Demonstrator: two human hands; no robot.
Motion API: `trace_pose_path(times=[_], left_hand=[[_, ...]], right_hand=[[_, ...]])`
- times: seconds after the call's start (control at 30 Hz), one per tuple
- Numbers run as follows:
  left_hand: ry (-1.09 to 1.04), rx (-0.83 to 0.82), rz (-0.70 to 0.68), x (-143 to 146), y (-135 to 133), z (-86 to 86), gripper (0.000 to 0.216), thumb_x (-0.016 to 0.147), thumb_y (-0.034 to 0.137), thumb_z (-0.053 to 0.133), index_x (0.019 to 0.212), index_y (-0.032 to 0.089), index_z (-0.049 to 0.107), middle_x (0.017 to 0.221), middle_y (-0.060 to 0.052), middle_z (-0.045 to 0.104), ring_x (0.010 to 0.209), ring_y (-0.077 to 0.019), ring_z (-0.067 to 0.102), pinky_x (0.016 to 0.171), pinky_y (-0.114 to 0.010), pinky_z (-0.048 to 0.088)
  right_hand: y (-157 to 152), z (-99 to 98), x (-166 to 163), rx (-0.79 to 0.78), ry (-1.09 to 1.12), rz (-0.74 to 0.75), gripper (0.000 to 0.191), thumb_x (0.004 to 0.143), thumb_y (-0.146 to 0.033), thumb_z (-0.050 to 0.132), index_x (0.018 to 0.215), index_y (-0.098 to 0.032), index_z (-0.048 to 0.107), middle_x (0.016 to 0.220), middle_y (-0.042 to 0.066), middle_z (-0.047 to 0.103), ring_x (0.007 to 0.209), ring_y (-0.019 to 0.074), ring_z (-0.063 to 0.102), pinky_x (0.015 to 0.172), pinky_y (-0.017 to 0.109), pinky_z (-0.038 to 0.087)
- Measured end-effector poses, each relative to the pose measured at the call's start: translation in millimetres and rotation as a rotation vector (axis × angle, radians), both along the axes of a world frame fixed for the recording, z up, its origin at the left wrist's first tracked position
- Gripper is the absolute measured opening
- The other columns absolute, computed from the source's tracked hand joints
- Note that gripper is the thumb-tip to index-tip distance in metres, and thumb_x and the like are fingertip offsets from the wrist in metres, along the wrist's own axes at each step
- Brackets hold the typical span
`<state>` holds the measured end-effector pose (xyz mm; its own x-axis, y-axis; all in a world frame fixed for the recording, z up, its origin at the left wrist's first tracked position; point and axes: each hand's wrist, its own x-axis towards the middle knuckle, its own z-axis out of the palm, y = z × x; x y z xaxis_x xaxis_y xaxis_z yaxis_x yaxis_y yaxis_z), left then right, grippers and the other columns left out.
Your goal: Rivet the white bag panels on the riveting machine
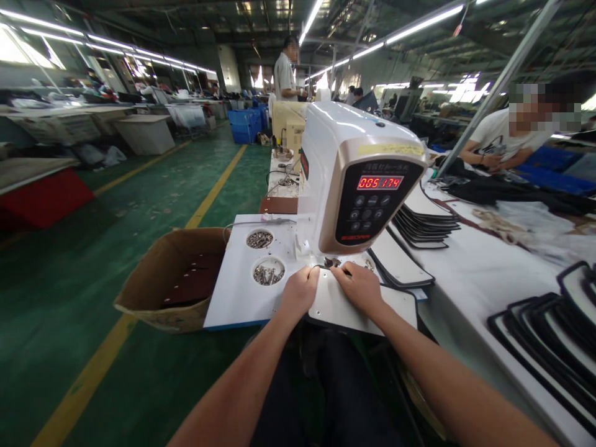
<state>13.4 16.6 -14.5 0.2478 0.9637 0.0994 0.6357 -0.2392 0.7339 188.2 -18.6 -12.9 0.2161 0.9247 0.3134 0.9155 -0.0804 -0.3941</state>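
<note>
My left hand point(299, 290) and my right hand point(359, 287) rest side by side on a flat white panel with a black edge point(344, 307), pinching it just under the head of a white machine point(358, 174). The machine's dark control face shows red digits point(380, 182). Its small metal tip point(332, 263) sits right between my fingertips. Both hands have curled fingers pressing on the panel.
Two round cups of small metal parts point(267, 272) sit in the white table point(233, 298) to the left. An open cardboard box point(172, 279) stands on the green floor. Stacks of black-edged white panels point(421, 226) lie to the right. People work behind.
</note>
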Motion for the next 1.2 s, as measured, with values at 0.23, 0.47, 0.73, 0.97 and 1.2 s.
trace_pose_path(times=[0.23, 0.47, 0.73, 0.97, 1.2], left_hand=[[0.058, -0.043, -0.01, 1.8, 13.0, -4.9, 0.049, 0.091, 0.05, 0.034, 0.067, 0.018, 0.062, 0.07, -0.005, 0.066, 0.068, -0.0152, 0.051, 0.062, -0.029, 0.029], [-0.026, -0.028, -0.003, -7.5, 3.1, 2.5, 0.044, 0.088, 0.048, 0.041, 0.061, 0.017, 0.056, 0.061, 0.0, 0.057, 0.064, -0.0127, 0.048, 0.061, -0.026, 0.031], [-0.156, -0.068, -0.073, -56.7, -63.5, 16.8, 0.034, 0.089, 0.049, 0.045, 0.094, 0.024, 0.067, 0.089, 0.001, 0.072, 0.085, -0.0173, 0.063, 0.078, -0.028, 0.045], [-0.126, 0.049, -0.299, -38.4, -71.9, 45.9, 0.03, 0.09, 0.042, 0.049, 0.107, 0.026, 0.068, 0.107, -0.002, 0.073, 0.1, -0.0192, 0.064, 0.091, -0.03, 0.046], [-0.183, -0.223, -0.157, -36.7, -72.6, 12.5, 0.03, 0.086, 0.044, 0.049, 0.087, 0.02, 0.068, 0.083, 0.0, 0.073, 0.077, -0.0166, 0.064, 0.071, -0.028, 0.045]], right_hand=[[7.5, -6.2, 0.3, -0.101, 0.032, -0.012, 0.046, 0.092, -0.056, 0.047, 0.068, -0.021, 0.065, 0.073, 0.003, 0.068, 0.069, 0.0152, 0.055, 0.059, 0.027, 0.024], [-2.4, -5.7, -6.5, -0.071, 0.197, -0.04, 0.052, 0.093, -0.058, 0.044, 0.06, -0.019, 0.056, 0.064, 0.002, 0.06, 0.063, 0.0141, 0.048, 0.058, 0.027, 0.025], [-71.8, -20.8, -26.3, 0.129, 0.577, 0.031, 0.038, 0.094, -0.052, 0.045, 0.102, -0.02, 0.064, 0.09, 0.005, 0.067, 0.081, 0.0201, 0.061, 0.07, 0.031, 0.048], [-77.5, 23.5, -25.3, 0.293, 0.066, 0.42, 0.027, 0.095, -0.032, 0.049, 0.116, -0.024, 0.064, 0.111, 0.009, 0.066, 0.109, 0.0254, 0.057, 0.097, 0.044, 0.042], [-76.5, 10.6, -8.6, -0.007, 0.316, 0.231, 0.022, 0.095, -0.04, 0.049, 0.098, -0.025, 0.065, 0.095, 0.002, 0.07, 0.089, 0.0203, 0.063, 0.081, 0.033, 0.046]])
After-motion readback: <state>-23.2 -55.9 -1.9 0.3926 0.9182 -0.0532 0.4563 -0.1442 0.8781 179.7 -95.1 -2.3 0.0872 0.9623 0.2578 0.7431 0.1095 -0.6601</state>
